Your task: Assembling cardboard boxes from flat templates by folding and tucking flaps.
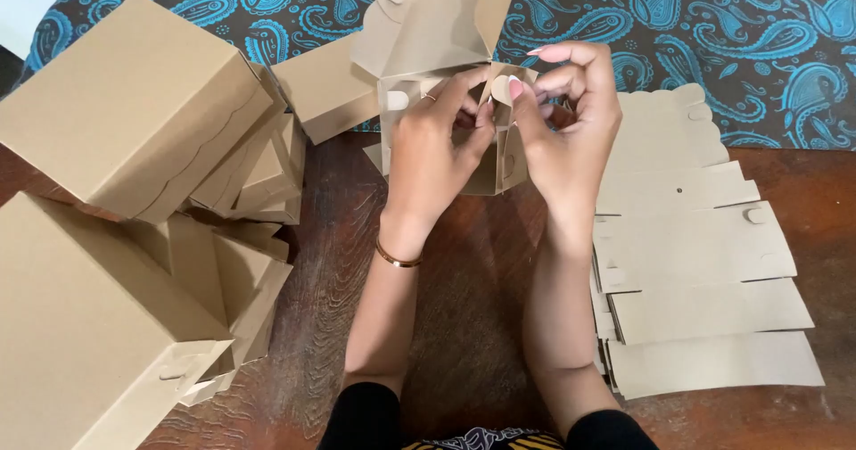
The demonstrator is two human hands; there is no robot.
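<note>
Brown card fills the head view. One half-folded box is held up over the wooden table, its lid flap raised toward the paisley cloth. The left hand, a thin bangle at its wrist, pinches the box's front wall with fingers closed on the card. The right hand grips a round tab of the same box between thumb and fingertips. To the left, at least five finished boxes lie heaped, touching one another. To the right, one stack of flat blanks rests beside the right forearm; how many sheets it holds cannot be told.
</note>
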